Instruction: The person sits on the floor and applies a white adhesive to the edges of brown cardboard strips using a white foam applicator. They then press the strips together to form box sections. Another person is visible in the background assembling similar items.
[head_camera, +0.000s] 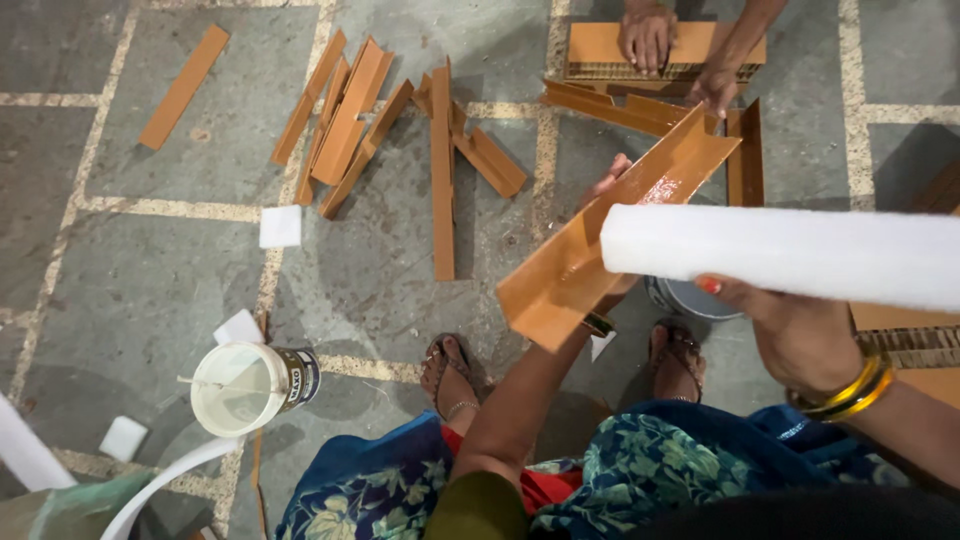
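Looking straight down at a stone floor (150, 290), and both hands are busy. The left hand (607, 180) grips the far side of an orange L-shaped cardboard strip (620, 225), mostly hidden behind it with only the fingertips showing over the edge; the strip is held tilted above the floor, its inner face glistening wet. The right hand (795, 330) is closed around a white foam block (790, 255), which lies across the strip's upper end and runs off to the right. The two hands sit near each other, each clamped on its own piece.

Below them, two sandalled feet stand on the floor, with a grey bowl (685, 298) between them, partly covered by the strip. Down left, an open white pot of glue (250, 385) lies tipped, small white foam squares (280, 226) scattered around it. More orange strips (350, 115) lie in a loose heap further up the floor. At the top edge, another person's hands (650, 40) press on a flat cardboard slab (600, 50).
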